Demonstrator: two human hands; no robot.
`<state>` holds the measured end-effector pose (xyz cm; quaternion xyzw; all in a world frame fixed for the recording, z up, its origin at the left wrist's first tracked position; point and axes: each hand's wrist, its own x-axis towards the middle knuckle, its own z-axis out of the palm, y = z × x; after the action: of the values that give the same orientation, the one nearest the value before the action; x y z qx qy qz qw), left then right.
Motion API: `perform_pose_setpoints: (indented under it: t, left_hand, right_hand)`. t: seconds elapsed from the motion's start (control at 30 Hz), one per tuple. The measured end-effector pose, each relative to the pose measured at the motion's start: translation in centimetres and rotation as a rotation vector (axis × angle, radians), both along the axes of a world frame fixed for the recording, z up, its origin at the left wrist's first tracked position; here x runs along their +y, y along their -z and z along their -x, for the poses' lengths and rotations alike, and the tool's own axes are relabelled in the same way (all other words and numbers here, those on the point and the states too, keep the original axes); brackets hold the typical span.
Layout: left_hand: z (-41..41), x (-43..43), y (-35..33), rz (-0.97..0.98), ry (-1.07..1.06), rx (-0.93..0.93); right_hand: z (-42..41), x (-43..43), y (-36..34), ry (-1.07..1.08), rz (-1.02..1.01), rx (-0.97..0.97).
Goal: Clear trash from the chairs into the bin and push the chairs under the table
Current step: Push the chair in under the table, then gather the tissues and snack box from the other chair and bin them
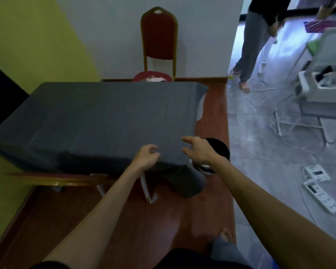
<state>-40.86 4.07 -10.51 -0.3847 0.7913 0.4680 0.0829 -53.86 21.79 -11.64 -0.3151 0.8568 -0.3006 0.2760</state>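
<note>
Trash [153, 79] lies on the far red chair [159, 38] behind the table [97, 117], while left hand [146, 157] curls half-closed at the near edge and right hand [199, 152] spreads empty beside the bin [220, 150].

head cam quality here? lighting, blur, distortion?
Head view: dim on the table side, brighter with glare on the grey floor at right. Wide-angle bending at the edges. Soft overall; the near chair is smeared, and the left hand and right hand are slightly blurred.

Two white power strips [318, 188] lie on grey floor [260, 171].
</note>
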Motion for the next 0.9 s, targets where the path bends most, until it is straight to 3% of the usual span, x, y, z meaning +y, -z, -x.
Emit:
perform_pose_setpoints:
  t: [0.33,0.9]
  left_hand:
    - [13.7,9.0,0.9,-0.052,-0.091,0.06]
    - [33.6,8.5,3.2,-0.123,-0.352,0.129]
  right_hand:
    - [14.0,9.2,-0.8,0.017,-0.017,-0.041]
    - [35.3,4.0,0.5,-0.286,-0.087,-0.005]
